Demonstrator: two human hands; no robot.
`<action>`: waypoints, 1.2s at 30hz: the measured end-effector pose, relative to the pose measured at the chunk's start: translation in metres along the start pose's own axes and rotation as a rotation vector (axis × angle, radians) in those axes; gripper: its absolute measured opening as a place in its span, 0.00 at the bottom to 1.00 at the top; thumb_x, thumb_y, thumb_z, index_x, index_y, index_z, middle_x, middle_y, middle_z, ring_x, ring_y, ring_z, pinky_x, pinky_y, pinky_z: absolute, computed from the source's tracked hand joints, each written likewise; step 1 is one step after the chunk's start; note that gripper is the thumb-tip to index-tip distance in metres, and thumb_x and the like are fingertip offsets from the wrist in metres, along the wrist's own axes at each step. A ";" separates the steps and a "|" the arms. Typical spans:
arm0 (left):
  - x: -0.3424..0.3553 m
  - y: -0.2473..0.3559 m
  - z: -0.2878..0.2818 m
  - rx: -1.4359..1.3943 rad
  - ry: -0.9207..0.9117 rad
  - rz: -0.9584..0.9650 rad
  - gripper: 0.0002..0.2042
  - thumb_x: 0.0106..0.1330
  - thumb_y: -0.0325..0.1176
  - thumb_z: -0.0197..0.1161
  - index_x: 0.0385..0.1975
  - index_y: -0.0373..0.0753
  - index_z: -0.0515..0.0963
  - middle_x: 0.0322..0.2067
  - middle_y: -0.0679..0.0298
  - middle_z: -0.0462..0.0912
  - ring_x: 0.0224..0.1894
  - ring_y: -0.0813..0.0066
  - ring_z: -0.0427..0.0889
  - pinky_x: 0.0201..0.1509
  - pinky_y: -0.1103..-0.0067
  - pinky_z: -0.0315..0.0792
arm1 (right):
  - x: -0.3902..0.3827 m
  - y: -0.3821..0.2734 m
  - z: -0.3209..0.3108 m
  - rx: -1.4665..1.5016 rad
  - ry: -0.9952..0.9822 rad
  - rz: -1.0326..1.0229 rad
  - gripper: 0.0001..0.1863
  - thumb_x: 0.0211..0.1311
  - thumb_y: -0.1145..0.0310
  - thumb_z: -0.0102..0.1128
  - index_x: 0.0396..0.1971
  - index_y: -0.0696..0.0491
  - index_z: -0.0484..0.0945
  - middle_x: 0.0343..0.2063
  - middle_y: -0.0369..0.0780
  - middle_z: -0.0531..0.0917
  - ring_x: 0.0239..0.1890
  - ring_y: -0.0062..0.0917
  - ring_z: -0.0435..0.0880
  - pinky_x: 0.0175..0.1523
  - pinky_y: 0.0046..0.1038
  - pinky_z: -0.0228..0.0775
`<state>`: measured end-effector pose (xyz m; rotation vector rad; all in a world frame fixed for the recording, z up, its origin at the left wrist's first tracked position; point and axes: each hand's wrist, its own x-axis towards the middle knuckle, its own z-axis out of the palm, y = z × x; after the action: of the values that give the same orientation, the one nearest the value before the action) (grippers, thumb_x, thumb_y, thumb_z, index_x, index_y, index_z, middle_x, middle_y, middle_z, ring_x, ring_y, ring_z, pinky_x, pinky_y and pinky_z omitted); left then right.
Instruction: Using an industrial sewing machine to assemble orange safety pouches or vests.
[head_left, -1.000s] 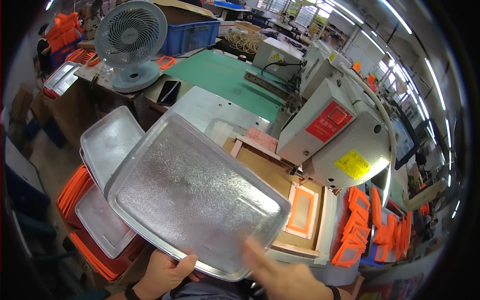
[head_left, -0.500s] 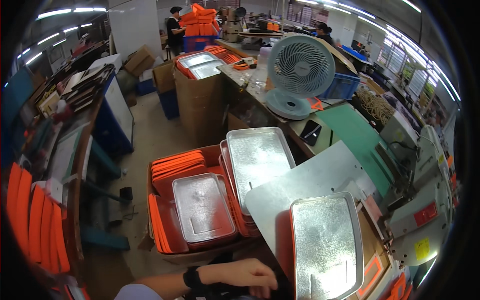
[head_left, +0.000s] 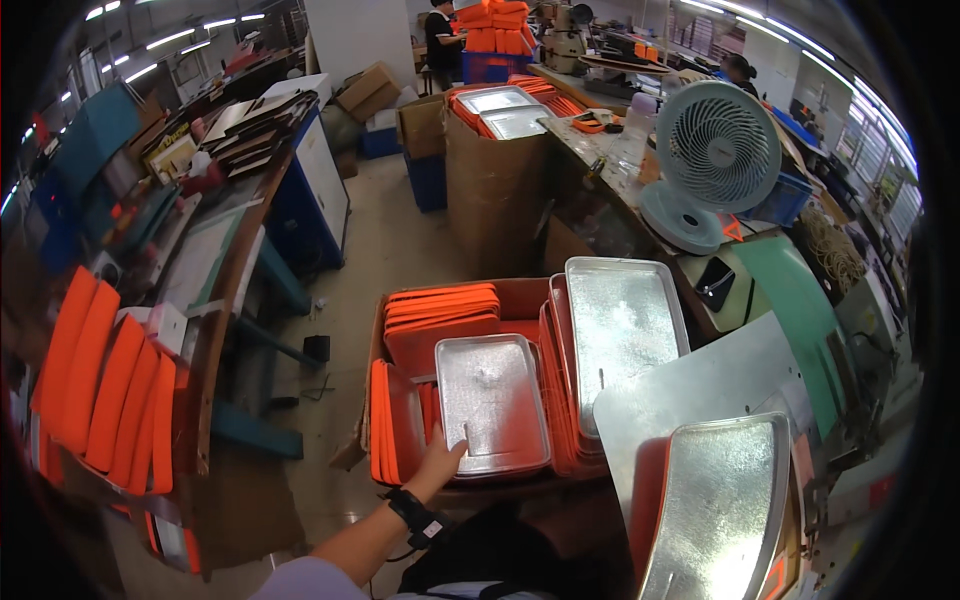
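Observation:
My left hand (head_left: 437, 467), with a black band on its wrist, reaches into a cardboard box (head_left: 372, 345). Its fingers close on the near left edge of a shiny metal tray (head_left: 492, 400), which lies on top of a stack in the box. My right hand is out of sight. Beside that stack, several more metal trays (head_left: 625, 345) with orange-red edges lean or lie at the box's right side. Orange pads or covers (head_left: 440, 308) are piled at the back left of the box and stand along its left side (head_left: 383, 420).
A bright tray (head_left: 715, 510) rests at the near right by a grey metal sheet (head_left: 700, 400). Behind are a fan (head_left: 718, 150) and a phone (head_left: 714, 283) on a bench. Orange pieces (head_left: 110, 390) stand at the left table. A person (head_left: 440, 45) is at the back.
My left hand has moved from beside the near right tray leftward and forward to the tray in the box, closing on its edge. The view has turned left.

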<state>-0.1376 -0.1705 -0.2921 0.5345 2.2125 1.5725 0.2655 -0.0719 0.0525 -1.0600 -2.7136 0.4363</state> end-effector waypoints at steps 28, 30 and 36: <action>0.029 0.069 -0.142 1.271 -0.474 0.327 0.20 0.57 0.38 0.70 0.52 0.47 0.80 0.61 0.50 0.66 0.68 0.45 0.58 0.67 0.46 0.58 | 0.005 0.000 -0.003 0.010 -0.079 0.092 0.12 0.48 0.65 0.73 0.29 0.53 0.80 0.30 0.40 0.80 0.33 0.36 0.79 0.38 0.35 0.68; 0.034 0.066 -0.145 1.284 -0.598 0.287 0.17 0.56 0.40 0.71 0.44 0.44 0.82 0.64 0.53 0.63 0.71 0.47 0.53 0.67 0.40 0.54 | 0.004 0.002 -0.003 0.012 -0.076 0.091 0.11 0.48 0.66 0.72 0.29 0.53 0.80 0.30 0.41 0.80 0.33 0.36 0.79 0.38 0.35 0.69; 0.055 0.071 -0.126 1.180 -0.666 0.327 0.22 0.51 0.42 0.74 0.46 0.41 0.81 0.68 0.53 0.61 0.71 0.48 0.56 0.67 0.47 0.59 | 0.007 -0.005 -0.003 0.034 -0.070 0.125 0.10 0.46 0.69 0.72 0.28 0.54 0.80 0.30 0.42 0.80 0.33 0.36 0.79 0.38 0.34 0.69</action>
<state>-0.2425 -0.2229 -0.1908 1.5025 2.2972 -0.0809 0.2581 -0.0704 0.0572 -1.2315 -2.6993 0.5484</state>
